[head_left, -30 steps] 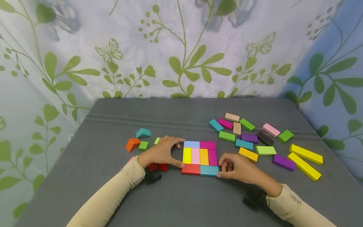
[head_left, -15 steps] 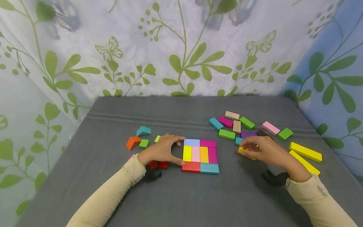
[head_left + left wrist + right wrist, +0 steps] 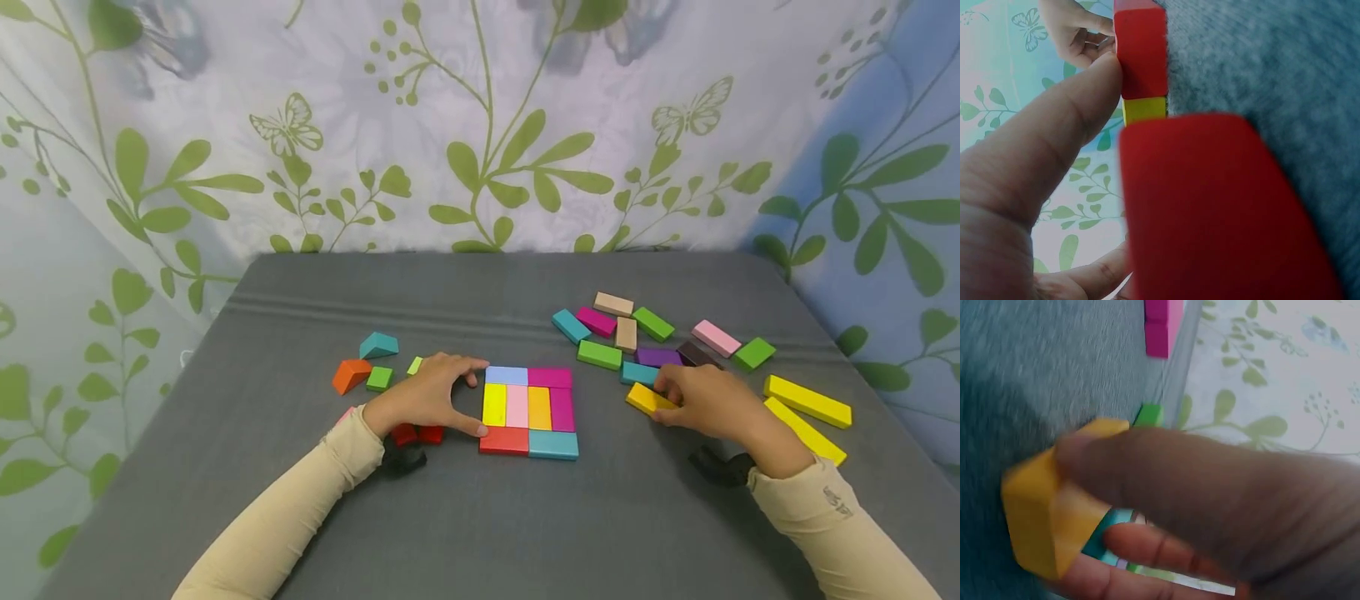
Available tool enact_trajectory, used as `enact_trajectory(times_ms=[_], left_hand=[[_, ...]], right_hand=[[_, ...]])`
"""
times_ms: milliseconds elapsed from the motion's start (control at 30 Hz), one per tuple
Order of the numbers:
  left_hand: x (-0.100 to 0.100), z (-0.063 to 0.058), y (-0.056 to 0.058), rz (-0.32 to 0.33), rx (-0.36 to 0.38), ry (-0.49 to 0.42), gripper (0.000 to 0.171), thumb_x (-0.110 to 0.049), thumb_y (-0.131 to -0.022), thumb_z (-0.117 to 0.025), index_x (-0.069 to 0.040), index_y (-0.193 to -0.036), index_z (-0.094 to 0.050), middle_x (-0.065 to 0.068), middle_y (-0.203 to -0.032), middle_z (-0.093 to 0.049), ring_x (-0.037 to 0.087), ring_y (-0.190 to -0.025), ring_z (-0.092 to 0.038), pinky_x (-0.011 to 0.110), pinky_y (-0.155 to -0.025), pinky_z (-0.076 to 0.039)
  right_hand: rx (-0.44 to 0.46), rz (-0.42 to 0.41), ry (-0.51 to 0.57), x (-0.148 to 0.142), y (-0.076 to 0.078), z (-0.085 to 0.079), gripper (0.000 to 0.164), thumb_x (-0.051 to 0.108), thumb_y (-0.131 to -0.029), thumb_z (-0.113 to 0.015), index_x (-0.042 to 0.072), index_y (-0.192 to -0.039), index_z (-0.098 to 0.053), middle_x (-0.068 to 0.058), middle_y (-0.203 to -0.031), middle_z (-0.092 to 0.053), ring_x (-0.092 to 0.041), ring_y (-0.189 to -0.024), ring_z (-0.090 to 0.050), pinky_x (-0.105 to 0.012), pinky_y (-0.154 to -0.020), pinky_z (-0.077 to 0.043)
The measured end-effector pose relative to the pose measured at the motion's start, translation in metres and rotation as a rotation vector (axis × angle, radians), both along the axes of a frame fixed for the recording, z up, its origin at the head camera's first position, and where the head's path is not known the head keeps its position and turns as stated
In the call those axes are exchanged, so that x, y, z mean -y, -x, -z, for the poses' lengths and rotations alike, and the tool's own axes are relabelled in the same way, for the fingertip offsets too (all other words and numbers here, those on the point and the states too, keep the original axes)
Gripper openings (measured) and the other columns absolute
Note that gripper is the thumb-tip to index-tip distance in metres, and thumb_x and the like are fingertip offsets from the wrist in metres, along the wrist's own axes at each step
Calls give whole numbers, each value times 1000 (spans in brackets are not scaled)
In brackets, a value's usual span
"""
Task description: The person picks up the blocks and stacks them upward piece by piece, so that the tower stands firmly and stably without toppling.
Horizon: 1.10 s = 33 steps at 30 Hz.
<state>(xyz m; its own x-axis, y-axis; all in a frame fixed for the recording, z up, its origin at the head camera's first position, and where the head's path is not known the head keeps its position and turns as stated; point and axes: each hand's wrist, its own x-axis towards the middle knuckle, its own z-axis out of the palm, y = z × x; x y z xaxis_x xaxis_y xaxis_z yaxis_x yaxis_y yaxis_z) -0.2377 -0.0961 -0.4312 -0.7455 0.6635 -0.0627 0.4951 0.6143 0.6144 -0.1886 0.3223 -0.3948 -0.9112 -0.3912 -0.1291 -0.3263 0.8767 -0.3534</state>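
Observation:
In the head view, blocks in several colours lie edge to edge in a flat rectangle at the table's middle, among them a red block (image 3: 504, 441), a teal block (image 3: 553, 444) and a light blue block (image 3: 507, 377). My left hand (image 3: 431, 392) spreads along its left side. The thumb touches the red block's corner, and the fingertips reach near the light blue block. To the right, my right hand (image 3: 705, 404) pinches a yellow-orange block (image 3: 643, 398). In the right wrist view, the thumb lies across this block (image 3: 1029, 519), with fingers on its far side.
Loose blocks surround my right hand, including a teal block (image 3: 637, 374), a purple block (image 3: 658, 357) and long yellow blocks (image 3: 808, 402). Beyond my left hand lie an orange block (image 3: 351, 376), a teal triangular block (image 3: 379, 344) and a green block (image 3: 379, 378). Red blocks (image 3: 430, 435) lie under the left wrist.
My right hand has moved from beside the rectangle's lower right corner to the yellow-orange block and taken hold of it. My left hand stays in place.

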Motion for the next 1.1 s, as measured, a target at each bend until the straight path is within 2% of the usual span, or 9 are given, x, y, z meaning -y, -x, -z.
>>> enact_trajectory(times_ms=[133,233,367,467,700,833,1100], left_hand=[[4,2,-4,-6,10,-8,95,-46,-80,-95,-4,-155,-54,-2,-117,-64,30,-124,-48,47,-106,-45],[6,3,-6,-7,12,-10,94,-45,-81,-94,-4,-155,-54,-2,-117,-64,30,-124,-47,47,-106,-45],[6,3,-7,-6,9,-11,94,-44,-81,-94,-3,-155,-54,-2,-117,-64,31,-125,-47,49,-107,-44],[5,3,-8,-5,17,-18,94,-43,-81,-95,-3,-155,-54,-2,-116,-63,32,-127,-47,50,-108,-44],[3,5,-8,2,11,-16,94,-45,-81,-94,-4,-155,-54,-3,-117,-64,29,-123,-47,48,-106,-45],[3,4,-7,0,6,-8,94,-45,-80,-95,-5,-155,-55,-4,-117,-63,27,-122,-48,47,-105,-45],[1,2,-5,4,-5,-13,94,-45,-80,-95,-5,-155,-55,-2,-117,-64,27,-120,-49,49,-106,-42]], right_hand=[[54,-45,89,11,-4,8,57,34,-91,-88,-1,-127,-61,8,-73,-55,-9,-60,-48,-28,-57,-41],[148,-107,181,13,-4,10,67,35,-91,-89,-3,-137,-56,10,-76,-57,-6,-62,-50,-26,-58,-43],[216,-157,249,9,-4,10,70,24,-87,-91,-7,-137,-53,9,-86,-63,-5,-71,-55,-26,-64,-50],[179,-164,247,7,-4,12,65,19,-84,-92,-7,-132,-56,9,-90,-63,-4,-74,-54,-26,-67,-51],[23,-166,224,13,-7,14,58,21,-79,-95,-1,-123,-64,3,-99,-60,-4,-77,-52,-28,-69,-50],[-37,-144,233,23,-10,13,60,26,-80,-94,2,-127,-65,-2,-110,-61,-5,-79,-49,-27,-66,-48],[-111,-127,288,51,-3,18,60,24,-82,-92,3,-132,-67,2,-108,-66,-8,-82,-50,-26,-62,-46]])
